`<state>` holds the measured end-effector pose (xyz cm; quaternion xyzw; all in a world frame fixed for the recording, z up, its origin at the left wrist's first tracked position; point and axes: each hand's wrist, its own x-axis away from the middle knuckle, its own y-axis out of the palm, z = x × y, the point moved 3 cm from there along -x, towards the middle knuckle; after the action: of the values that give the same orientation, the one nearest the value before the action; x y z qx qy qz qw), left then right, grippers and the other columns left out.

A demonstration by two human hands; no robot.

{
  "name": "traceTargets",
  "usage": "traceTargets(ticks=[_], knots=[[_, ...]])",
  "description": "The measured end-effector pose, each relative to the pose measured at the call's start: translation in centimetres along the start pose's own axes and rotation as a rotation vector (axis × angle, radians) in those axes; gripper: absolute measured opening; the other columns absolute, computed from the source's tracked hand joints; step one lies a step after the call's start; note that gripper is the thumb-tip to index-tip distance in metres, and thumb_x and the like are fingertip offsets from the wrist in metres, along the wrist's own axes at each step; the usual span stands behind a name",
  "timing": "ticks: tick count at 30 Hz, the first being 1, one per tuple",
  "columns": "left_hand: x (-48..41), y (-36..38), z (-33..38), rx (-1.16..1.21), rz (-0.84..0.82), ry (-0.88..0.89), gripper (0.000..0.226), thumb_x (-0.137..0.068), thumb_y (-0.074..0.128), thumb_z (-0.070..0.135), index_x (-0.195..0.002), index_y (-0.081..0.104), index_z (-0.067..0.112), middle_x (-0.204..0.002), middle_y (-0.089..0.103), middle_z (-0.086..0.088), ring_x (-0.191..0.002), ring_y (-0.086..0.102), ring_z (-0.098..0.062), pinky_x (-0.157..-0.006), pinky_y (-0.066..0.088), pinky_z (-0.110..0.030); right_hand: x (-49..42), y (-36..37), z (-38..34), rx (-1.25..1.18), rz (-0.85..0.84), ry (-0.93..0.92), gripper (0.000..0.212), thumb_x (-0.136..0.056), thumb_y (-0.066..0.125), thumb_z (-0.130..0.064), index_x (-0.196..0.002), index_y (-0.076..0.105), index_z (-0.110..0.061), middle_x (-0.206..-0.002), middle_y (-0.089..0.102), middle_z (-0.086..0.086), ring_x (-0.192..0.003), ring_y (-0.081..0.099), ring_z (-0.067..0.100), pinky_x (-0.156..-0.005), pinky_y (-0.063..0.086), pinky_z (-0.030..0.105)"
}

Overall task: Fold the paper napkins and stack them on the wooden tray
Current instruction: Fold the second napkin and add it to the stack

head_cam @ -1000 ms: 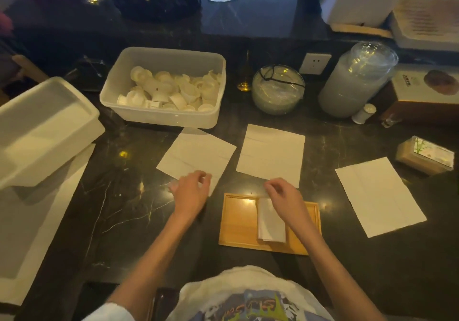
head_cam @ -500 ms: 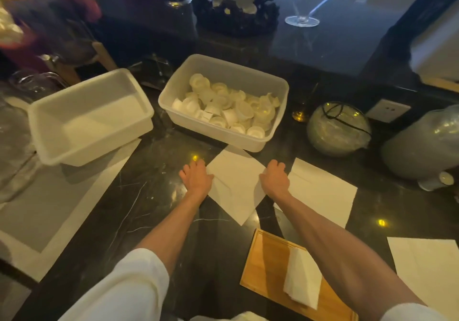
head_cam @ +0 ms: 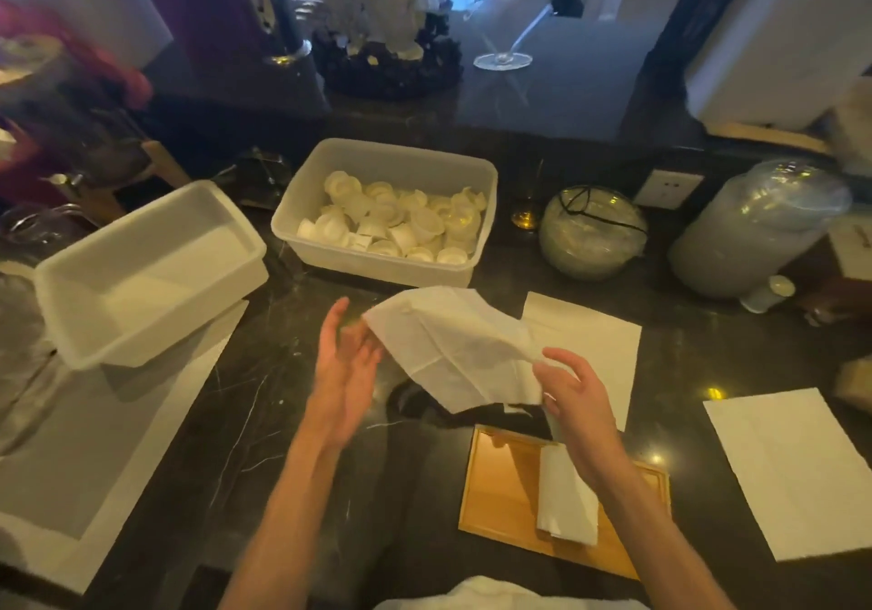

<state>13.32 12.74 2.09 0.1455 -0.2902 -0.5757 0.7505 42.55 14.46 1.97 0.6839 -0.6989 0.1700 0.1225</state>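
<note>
A white paper napkin (head_cam: 453,345) hangs crumpled in the air above the dark marble counter. My right hand (head_cam: 578,409) pinches its lower right edge. My left hand (head_cam: 344,364) is open, palm turned right, with its fingertips at the napkin's left corner. The wooden tray (head_cam: 500,491) lies near the front edge, below my right wrist. One folded napkin (head_cam: 566,501) rests on it. Two more napkins lie flat on the counter, one behind my right hand (head_cam: 599,340) and one at the far right (head_cam: 792,468).
A plastic bin of small white cups (head_cam: 391,213) stands behind the hands, and an empty white bin (head_cam: 141,269) sits at the left on a white sheet (head_cam: 94,444). At the back right are a glass bowl (head_cam: 592,232) and a wrapped stack of lids (head_cam: 755,232).
The left napkin, flat on the counter half a second ago with both hands at its edges, is now lifted in the air. Both hands have drawn back toward me.
</note>
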Motion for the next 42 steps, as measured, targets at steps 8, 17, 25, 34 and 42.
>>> traceTargets(ticks=[8, 17, 25, 34, 42], knots=[[5.1, 7.7, -6.8, -0.475, -0.057, -0.253, 0.039, -0.095, 0.066, 0.019, -0.13, 0.056, 0.005, -0.122, 0.073, -0.017, -0.107, 0.074, -0.028, -0.087, 0.062, -0.042, 8.9, -4.9, 3.5, -0.128, -0.061, 0.135, 0.054, -0.089, 0.073, -0.036, -0.138, 0.05, -0.04, -0.113, 0.076, -0.007, -0.099, 0.073, 0.006, -0.077, 0.06, 0.024], [6.7, 9.8, -0.5, -0.67, -0.363, -0.194, 0.047, -0.085, 0.072, 0.037, -0.127, 0.06, 0.019, -0.118, 0.071, -0.009, -0.109, 0.071, -0.031, -0.088, 0.061, -0.044, 9.0, -3.0, 3.9, -0.477, -0.259, 0.158, 0.082, -0.081, 0.076, -0.047, -0.148, 0.032, -0.057, -0.139, 0.059, -0.008, -0.121, 0.065, 0.025, -0.09, 0.06, 0.046], [7.2, 6.0, 1.0, -0.751, -0.257, -0.1, 0.034, -0.091, 0.068, 0.035, -0.123, 0.063, 0.026, -0.114, 0.073, 0.004, -0.109, 0.072, -0.021, -0.088, 0.062, -0.041, 7.8, -3.5, 0.6, -0.039, -0.123, -0.181, 0.026, -0.095, 0.067, -0.031, -0.113, 0.072, -0.049, -0.114, 0.069, -0.029, -0.106, 0.066, -0.003, -0.075, 0.061, 0.02], [7.6, 7.0, -2.6, -0.758, -0.234, -0.139, 0.022, -0.097, 0.067, 0.021, -0.119, 0.068, 0.02, -0.109, 0.078, 0.002, -0.102, 0.076, -0.017, -0.078, 0.064, -0.027, 8.8, -9.0, -0.6, 0.023, 0.013, -0.175, 0.028, -0.095, 0.068, -0.016, -0.103, 0.077, -0.041, -0.106, 0.076, -0.023, -0.102, 0.07, -0.002, -0.074, 0.059, 0.014], [7.8, 10.6, -2.9, -0.687, -0.313, -0.081, 0.029, -0.099, 0.061, 0.013, -0.104, 0.081, 0.033, -0.107, 0.08, 0.003, -0.102, 0.075, -0.016, -0.079, 0.063, -0.027, 9.1, -12.0, -1.6, -0.309, -0.019, -0.12, 0.05, -0.095, 0.066, -0.005, -0.133, 0.059, -0.036, -0.12, 0.075, -0.006, -0.11, 0.073, 0.018, -0.078, 0.065, 0.038]])
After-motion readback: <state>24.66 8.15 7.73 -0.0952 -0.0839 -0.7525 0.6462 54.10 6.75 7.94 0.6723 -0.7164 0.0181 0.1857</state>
